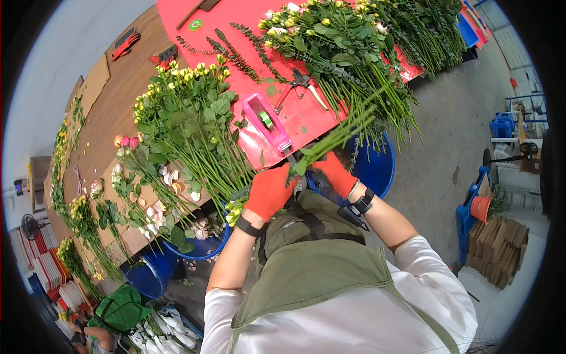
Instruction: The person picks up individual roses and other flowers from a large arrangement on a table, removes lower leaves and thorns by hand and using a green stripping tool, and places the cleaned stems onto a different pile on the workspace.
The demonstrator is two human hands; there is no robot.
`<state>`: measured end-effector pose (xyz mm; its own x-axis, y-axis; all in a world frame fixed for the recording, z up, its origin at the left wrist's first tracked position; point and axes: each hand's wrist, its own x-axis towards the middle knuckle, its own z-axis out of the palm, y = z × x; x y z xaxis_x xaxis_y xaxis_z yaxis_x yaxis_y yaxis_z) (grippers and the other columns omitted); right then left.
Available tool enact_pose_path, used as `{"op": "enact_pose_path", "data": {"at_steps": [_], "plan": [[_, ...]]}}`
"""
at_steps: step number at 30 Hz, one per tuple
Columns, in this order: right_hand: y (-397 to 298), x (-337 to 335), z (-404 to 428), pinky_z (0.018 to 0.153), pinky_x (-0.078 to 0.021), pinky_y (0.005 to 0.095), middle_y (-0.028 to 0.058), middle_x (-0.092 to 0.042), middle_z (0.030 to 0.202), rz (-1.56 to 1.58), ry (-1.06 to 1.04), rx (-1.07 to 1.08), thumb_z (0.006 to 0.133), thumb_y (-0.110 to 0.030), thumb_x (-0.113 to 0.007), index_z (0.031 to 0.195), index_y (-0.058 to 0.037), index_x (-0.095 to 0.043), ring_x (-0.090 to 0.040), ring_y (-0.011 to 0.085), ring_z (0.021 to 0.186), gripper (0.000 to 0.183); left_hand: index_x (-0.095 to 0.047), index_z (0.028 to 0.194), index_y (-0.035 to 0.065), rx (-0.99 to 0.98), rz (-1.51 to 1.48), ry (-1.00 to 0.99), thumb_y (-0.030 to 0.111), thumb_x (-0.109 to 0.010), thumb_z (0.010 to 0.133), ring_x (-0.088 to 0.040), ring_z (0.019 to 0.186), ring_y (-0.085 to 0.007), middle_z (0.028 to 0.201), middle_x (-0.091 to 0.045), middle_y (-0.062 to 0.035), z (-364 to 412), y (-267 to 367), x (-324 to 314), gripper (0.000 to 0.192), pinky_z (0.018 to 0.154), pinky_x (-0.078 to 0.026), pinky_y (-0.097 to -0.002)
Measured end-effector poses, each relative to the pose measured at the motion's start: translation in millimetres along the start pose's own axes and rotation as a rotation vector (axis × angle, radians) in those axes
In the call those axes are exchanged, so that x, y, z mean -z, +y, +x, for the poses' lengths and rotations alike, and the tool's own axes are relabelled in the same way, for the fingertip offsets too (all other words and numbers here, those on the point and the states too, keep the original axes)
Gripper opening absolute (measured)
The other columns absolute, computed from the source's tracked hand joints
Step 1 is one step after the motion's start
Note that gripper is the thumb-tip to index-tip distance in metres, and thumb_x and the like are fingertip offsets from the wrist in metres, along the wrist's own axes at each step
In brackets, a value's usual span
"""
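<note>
My left hand [273,189], in a red work glove, closes around a bunch of green flower stems [338,138] near the table's front edge. Its yellow-green blooms [234,212] show below that wrist. My right hand [335,176], also gloved in red, is at the same stems, which run up and to the right past it; its fingertips are partly hidden. Just above the hands stands a pink tape dispenser [267,124] with a green roll of tape. Pruning shears [303,88] lie behind it on the pink table cover [305,126].
Yellow-budded roses [190,110] lie at left, and a large heap of flowers [340,44] at upper right. Eucalyptus sprigs [236,55] lie between. Blue buckets [380,166] stand beneath the table edge. Another person's arm [101,337] shows at lower left.
</note>
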<state>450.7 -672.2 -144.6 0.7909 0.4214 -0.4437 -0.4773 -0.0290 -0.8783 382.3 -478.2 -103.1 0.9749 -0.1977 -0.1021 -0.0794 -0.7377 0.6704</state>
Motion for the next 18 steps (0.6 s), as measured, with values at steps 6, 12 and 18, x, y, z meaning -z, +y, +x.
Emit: {"op": "enact_pose_path", "data": {"at_steps": [6, 12, 18], "plan": [[-11, 2, 10, 0.096, -0.0419, 0.0422, 0.0091, -0.064, 0.111, -0.929, -0.027, 0.719, 0.066, -0.008, -0.075, 0.130, -0.0197, -0.060, -0.058, 0.0329, 0.104, 0.066, -0.061, 0.105, 0.0016, -0.074, -0.011, -0.237, 0.029, -0.064, 0.086, -0.063, 0.081, -0.0403, 0.085, -0.065, -0.0205, -32, 25, -10, 0.034, 0.070, -0.049, -0.0486], [36, 17, 33, 0.093, -0.0432, 0.0415, 0.0078, -0.065, 0.107, -0.893, -0.182, 0.653, 0.069, -0.010, -0.073, 0.113, -0.0182, -0.069, -0.059, 0.0302, 0.102, 0.045, -0.060, 0.105, 0.0018, -0.045, -0.085, -0.127, 0.032, -0.061, 0.090, -0.063, 0.078, -0.0406, 0.081, -0.065, -0.0201, -34, 7, -28, 0.034, 0.067, -0.049, -0.0493], [60, 15, 33, 0.081, -0.0505, 0.0449, 0.0148, -0.068, 0.094, -0.774, -0.028, 0.504, 0.074, -0.014, -0.073, 0.097, -0.0059, -0.070, -0.063, 0.0368, 0.089, 0.025, -0.060, 0.112, 0.0016, 0.098, -0.053, 0.091, 0.034, -0.061, 0.090, -0.064, 0.084, -0.0387, 0.087, -0.067, -0.0200, -14, -37, -44, 0.039, 0.071, -0.049, -0.0494]]}}
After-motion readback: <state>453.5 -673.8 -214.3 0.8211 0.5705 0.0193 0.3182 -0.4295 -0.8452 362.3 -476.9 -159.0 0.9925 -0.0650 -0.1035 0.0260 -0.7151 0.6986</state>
